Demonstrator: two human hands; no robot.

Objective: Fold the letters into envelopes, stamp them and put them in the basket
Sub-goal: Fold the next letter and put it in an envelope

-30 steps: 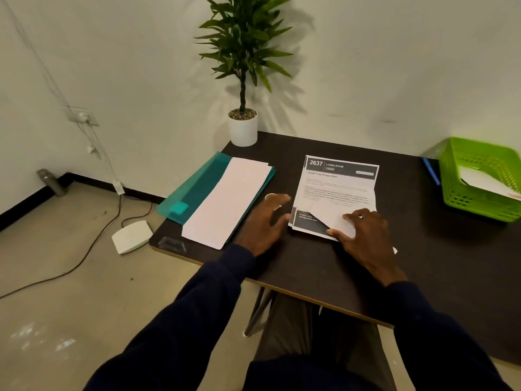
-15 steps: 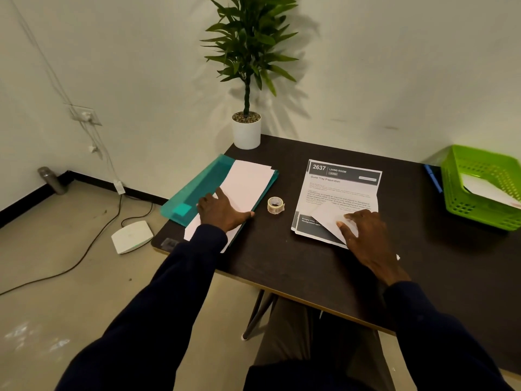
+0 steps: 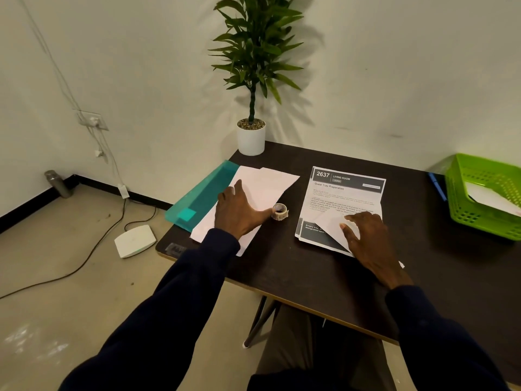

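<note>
The dark counter (image 3: 310,275) stands in a white-walled corner, with a potted plant (image 3: 251,136) at its far edge and a green basket (image 3: 462,210) at the right. The left hand (image 3: 239,214) lies flat with its fingers spread on the white envelopes (image 3: 267,184) at the left. The right hand (image 3: 369,238) presses relaxed fingers on the folded near corner of the printed letter (image 3: 346,197) in the middle.

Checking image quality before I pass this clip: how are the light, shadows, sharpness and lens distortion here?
Head view: dim, warm light; the plant throws soft shadows on the wall to both sides. Head view: the heading on the letter reads clearly, its body text does not. Head view: wide-angle bending shows toward the edges, and the green basket is cut off at the right border.
</note>
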